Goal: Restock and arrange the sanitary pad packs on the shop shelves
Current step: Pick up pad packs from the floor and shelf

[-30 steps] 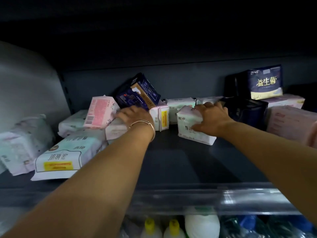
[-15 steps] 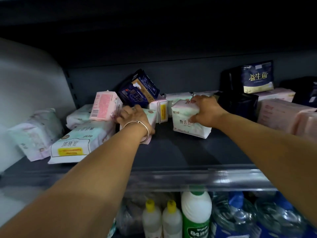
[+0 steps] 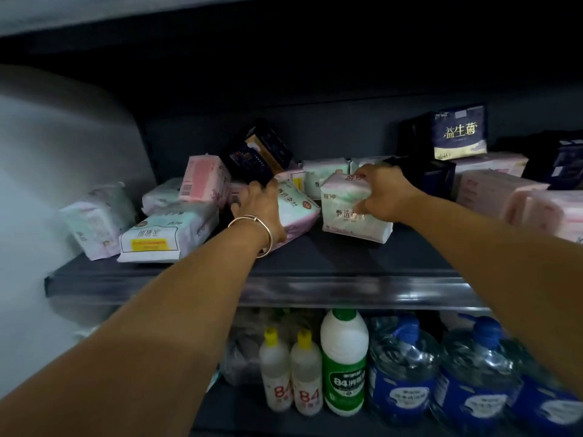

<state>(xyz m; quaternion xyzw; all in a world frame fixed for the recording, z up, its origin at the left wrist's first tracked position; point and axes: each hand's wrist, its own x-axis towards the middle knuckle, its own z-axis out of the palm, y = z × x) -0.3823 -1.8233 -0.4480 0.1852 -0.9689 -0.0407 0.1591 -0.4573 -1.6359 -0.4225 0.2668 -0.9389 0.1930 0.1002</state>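
Both arms reach into a dark shelf strewn with sanitary pad packs. My right hand grips an upright white pack with green and pink print by its top right side. My left hand, a bangle on its wrist, holds a tilted white and pink pack just left of that one. A dark blue pack leans behind my left hand. A pink pack stands on white packs at the left, and a flat white pack with a yellow label lies in front.
More pink packs and a navy pack with gold lettering are stacked at the right. A pale side wall closes the left end. Below the shelf's clear front rail stand bleach bottles and blue-capped water jugs.
The view has pulled back and tilted down, showing more of the lower shelf. My left hand has drawn its pack forward and to the right, closer to the pack in my right hand.
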